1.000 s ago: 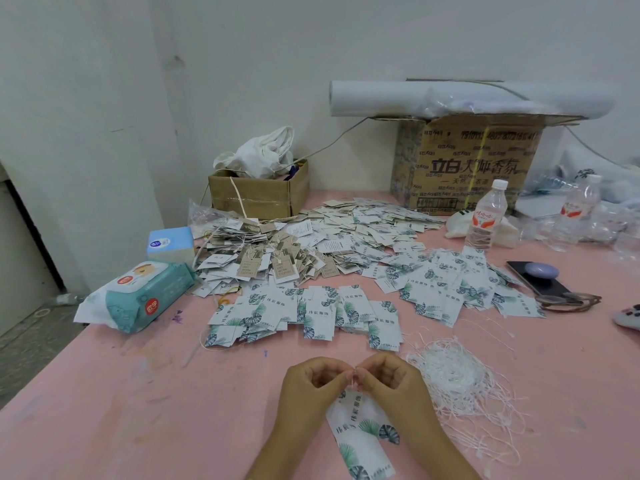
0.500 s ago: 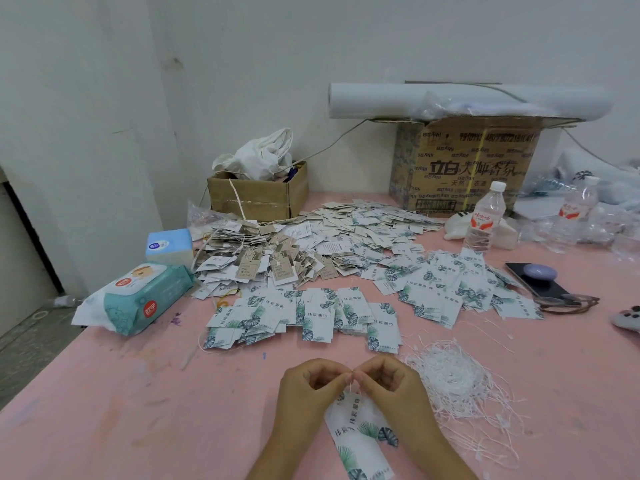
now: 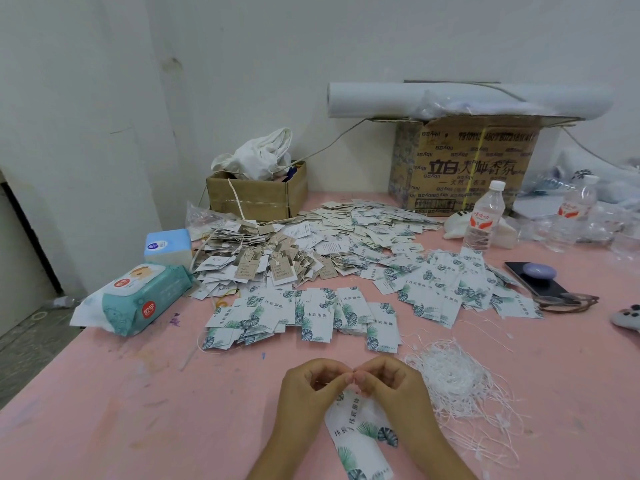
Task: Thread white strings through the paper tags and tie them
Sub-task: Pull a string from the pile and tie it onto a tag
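Note:
My left hand [image 3: 311,386] and my right hand [image 3: 391,382] meet fingertip to fingertip near the table's front edge, both pinching a thin white string [image 3: 354,378]. Below them hang two white paper tags [image 3: 360,434] printed with green leaves, partly hidden by my hands. A tangled heap of white strings [image 3: 450,379] lies just right of my right hand. Rows of loose leaf-print tags [image 3: 311,317] spread across the pink table [image 3: 138,410] beyond my hands.
A large pile of strung tags [image 3: 277,258] sits mid-table. Wet wipes [image 3: 138,299] and a tissue box [image 3: 168,245] lie left; cardboard boxes [image 3: 256,195] stand at the back. Water bottles [image 3: 483,216], a phone [image 3: 533,278] and glasses [image 3: 568,301] lie right.
My hands stay together on the string with only small finger movements. The tags under them have barely shifted.

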Motion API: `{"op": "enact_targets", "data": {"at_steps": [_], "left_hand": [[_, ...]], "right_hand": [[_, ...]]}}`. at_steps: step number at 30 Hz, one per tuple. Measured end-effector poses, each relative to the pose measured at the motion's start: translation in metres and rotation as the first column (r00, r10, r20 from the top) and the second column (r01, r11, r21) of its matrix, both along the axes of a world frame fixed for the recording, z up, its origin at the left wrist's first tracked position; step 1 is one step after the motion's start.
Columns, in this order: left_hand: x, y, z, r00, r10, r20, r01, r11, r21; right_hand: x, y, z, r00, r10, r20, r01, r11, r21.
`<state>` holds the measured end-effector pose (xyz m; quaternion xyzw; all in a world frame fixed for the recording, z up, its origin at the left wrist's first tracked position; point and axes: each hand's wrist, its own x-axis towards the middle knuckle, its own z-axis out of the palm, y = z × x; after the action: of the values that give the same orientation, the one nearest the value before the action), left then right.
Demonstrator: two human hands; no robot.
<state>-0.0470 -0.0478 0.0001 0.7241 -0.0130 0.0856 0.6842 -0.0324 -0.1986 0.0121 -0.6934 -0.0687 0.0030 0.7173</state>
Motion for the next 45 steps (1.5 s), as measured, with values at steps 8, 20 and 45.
{"op": "enact_targets", "data": {"at_steps": [8, 20, 45], "left_hand": [[-0.001, 0.000, 0.001, 1.000, -0.001, 0.001, 0.001, 1.000, 0.004], [-0.003, 0.000, 0.007, 1.000, -0.003, -0.001, 0.003, 1.000, 0.002], [-0.005, 0.001, 0.009, 0.998, -0.049, -0.030, 0.048, 0.998, -0.051]], "right_hand": [[0.001, 0.000, -0.001, 1.000, -0.026, -0.015, 0.026, 0.999, 0.042], [0.000, 0.000, 0.001, 1.000, 0.021, 0.010, -0.021, 1.000, 0.012], [0.000, -0.001, 0.000, 0.999, 0.023, 0.028, -0.024, 0.999, 0.038]]}}
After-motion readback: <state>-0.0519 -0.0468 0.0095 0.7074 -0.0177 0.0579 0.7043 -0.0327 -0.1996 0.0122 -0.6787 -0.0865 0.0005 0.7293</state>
